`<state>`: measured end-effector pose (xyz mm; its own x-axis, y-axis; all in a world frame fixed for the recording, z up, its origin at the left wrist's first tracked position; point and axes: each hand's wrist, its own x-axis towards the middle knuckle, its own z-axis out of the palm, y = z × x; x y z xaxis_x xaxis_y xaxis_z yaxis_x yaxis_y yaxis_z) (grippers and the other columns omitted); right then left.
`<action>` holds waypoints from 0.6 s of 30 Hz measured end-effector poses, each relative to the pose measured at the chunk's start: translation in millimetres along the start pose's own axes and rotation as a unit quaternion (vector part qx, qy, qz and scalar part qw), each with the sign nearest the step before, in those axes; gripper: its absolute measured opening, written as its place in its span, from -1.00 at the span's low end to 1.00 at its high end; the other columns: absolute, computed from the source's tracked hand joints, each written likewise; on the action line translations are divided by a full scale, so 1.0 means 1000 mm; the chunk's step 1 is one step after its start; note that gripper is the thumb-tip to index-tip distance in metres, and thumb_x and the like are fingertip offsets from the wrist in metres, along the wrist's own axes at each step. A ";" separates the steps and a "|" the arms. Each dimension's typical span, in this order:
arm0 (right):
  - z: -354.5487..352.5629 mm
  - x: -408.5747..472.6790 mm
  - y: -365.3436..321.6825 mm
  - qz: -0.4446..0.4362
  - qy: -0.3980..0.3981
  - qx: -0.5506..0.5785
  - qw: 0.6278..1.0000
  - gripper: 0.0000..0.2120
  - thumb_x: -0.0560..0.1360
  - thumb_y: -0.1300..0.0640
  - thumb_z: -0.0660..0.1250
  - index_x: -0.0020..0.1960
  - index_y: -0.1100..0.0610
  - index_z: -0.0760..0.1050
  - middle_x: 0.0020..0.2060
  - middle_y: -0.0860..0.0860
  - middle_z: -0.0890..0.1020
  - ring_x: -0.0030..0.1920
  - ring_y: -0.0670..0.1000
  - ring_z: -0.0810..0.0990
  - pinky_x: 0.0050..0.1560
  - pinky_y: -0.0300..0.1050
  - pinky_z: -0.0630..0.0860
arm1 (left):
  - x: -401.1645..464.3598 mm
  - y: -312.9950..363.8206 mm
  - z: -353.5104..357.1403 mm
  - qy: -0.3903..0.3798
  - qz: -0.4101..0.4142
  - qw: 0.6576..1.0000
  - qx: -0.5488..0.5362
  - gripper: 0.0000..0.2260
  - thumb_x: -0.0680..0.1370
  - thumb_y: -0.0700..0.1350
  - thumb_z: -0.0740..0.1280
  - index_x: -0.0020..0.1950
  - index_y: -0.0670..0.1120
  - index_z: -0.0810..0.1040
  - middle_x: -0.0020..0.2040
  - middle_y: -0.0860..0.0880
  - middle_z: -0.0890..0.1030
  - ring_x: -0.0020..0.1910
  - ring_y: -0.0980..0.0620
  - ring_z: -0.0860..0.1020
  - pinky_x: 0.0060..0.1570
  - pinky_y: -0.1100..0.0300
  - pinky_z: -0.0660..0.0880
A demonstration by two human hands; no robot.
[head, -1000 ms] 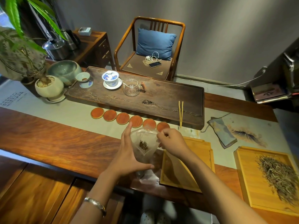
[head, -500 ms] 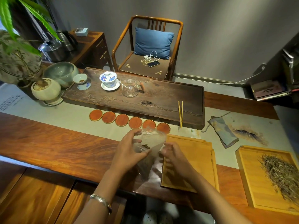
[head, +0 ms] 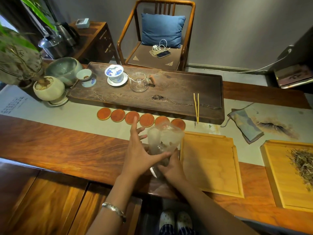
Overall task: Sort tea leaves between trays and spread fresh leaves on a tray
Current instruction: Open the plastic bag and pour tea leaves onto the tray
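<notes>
A clear plastic bag (head: 165, 139) with a little dark tea inside stands upright at the table's front, blurred by motion. My left hand (head: 139, 153) holds its left side, thumb across the front and fingers spread behind. My right hand (head: 171, 167) grips the bag's bottom from the right. Just right of the bag lies a bare light wooden tray (head: 210, 160). A second wooden tray (head: 277, 180) at the far right carries a heap of pale dry tea leaves (head: 303, 163).
A dark tea board (head: 177, 99) behind holds a lidded cup (head: 115, 74), a glass pitcher (head: 139, 82) and tongs (head: 196, 106). Several orange coasters (head: 132, 117) line its front edge. A folded cloth (head: 245, 126) lies right of it; a potted plant (head: 49, 88) stands at left.
My right hand dropped from the bag's top edge to its bottom. My left hand shifted its hold on the side. The bag now stands taller and closer to the bare tray.
</notes>
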<state>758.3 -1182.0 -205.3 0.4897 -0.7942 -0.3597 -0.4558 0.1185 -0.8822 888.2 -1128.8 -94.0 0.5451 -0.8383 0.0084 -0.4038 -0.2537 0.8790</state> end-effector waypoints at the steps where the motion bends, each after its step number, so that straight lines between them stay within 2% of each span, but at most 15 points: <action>1: -0.002 0.001 0.001 0.001 0.004 0.012 1.000 -0.24 0.34 0.17 0.48 0.25 -0.33 0.10 0.15 -0.25 0.47 0.12 -0.32 0.52 -0.09 -0.49 0.48 | -0.002 -0.004 -0.004 0.003 -0.006 1.000 -0.013 0.22 0.05 0.37 0.56 0.49 0.35 -0.16 0.34 0.12 0.34 0.24 0.23 0.44 0.03 0.35 0.40; 3: -0.011 0.000 -0.004 0.012 -0.003 0.026 1.000 -0.29 0.35 0.15 0.47 0.23 -0.31 0.11 0.07 -0.34 0.45 0.01 -0.44 0.49 -0.17 -0.59 0.42 | -0.005 -0.016 -0.011 0.002 -0.026 0.999 -0.048 0.12 0.10 0.36 0.55 0.47 0.38 -0.07 0.38 0.11 0.30 0.25 0.24 0.41 0.04 0.37 0.40; 6: -0.035 -0.008 -0.013 0.016 -0.011 0.057 0.998 -0.39 0.33 0.15 0.47 0.28 -0.09 0.28 0.11 -0.21 0.54 0.10 -0.25 0.55 -0.09 -0.50 0.48 | -0.012 -0.032 -0.017 -0.030 -0.071 0.995 -0.068 -0.07 0.15 0.39 0.49 0.42 0.42 0.11 0.45 0.11 0.27 0.24 0.29 0.39 0.01 0.43 0.41; 9: -0.070 -0.021 -0.027 0.007 -0.034 0.061 0.998 -0.50 0.37 0.27 0.46 0.25 0.03 0.45 0.10 -0.10 0.61 0.16 -0.09 0.58 0.02 -0.42 0.49 | -0.015 -0.038 -0.011 -0.112 -0.099 0.988 -0.042 -0.17 0.17 0.41 0.48 0.36 0.46 0.19 0.46 0.13 0.27 0.34 0.16 0.36 0.20 0.20 0.41; 11: -0.099 -0.032 -0.041 0.010 -0.066 0.070 0.995 -0.59 0.40 0.36 0.41 0.14 -0.01 0.50 0.03 -0.08 0.64 0.07 -0.14 0.61 -0.05 -0.44 0.49 | -0.016 -0.034 0.000 -0.165 -0.111 0.979 -0.052 -0.19 0.18 0.39 0.49 0.35 0.48 0.19 0.43 0.15 0.28 0.35 0.13 0.34 0.29 0.06 0.38; 13: -0.126 -0.042 -0.053 0.024 -0.112 0.082 0.990 -0.61 0.44 0.41 0.33 0.12 -0.01 0.52 -0.02 -0.04 0.64 -0.08 -0.20 0.62 -0.12 -0.42 0.50 | -0.015 -0.025 0.014 -0.211 -0.122 0.967 -0.080 -0.18 0.18 0.37 0.51 0.36 0.46 0.20 0.40 0.16 0.32 0.33 0.13 0.36 0.32 0.03 0.37; 15: -0.149 -0.053 -0.060 0.066 -0.133 0.131 0.980 -0.60 0.45 0.38 0.30 0.19 0.00 0.51 -0.02 0.02 0.65 -0.05 -0.08 0.63 -0.05 -0.28 0.57 | -0.013 -0.015 0.030 -0.254 -0.130 0.952 -0.110 -0.18 0.19 0.32 0.53 0.37 0.40 0.25 0.33 0.15 0.45 0.28 0.14 0.46 0.32 0.03 0.40; 17: -0.167 -0.063 -0.058 0.094 -0.148 0.205 0.963 -0.55 0.36 0.32 0.31 0.23 0.06 0.51 0.05 0.14 0.66 0.07 0.13 0.62 0.13 -0.02 0.56 | -0.013 -0.005 0.047 -0.290 -0.150 0.931 -0.162 -0.24 0.17 0.27 0.58 0.32 0.36 0.36 0.22 0.09 0.59 0.19 0.12 0.57 0.23 0.03 0.50; 18: -0.174 -0.068 -0.056 0.097 -0.161 0.233 0.954 -0.53 0.32 0.30 0.29 0.22 0.09 0.52 0.05 0.16 0.67 0.08 0.15 0.63 0.13 0.01 0.57 | -0.014 0.000 0.055 -0.305 -0.158 0.922 -0.179 -0.28 0.16 0.24 0.59 0.27 0.35 0.42 0.20 0.05 0.62 0.15 0.09 0.60 0.17 0.04 0.54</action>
<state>621.2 -1238.5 -78.8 0.6671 -0.5146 -0.5387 -0.2174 0.5572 -0.8014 839.6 -1143.3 -120.5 0.0360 -0.8928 -0.4490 0.0327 -0.4480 0.8934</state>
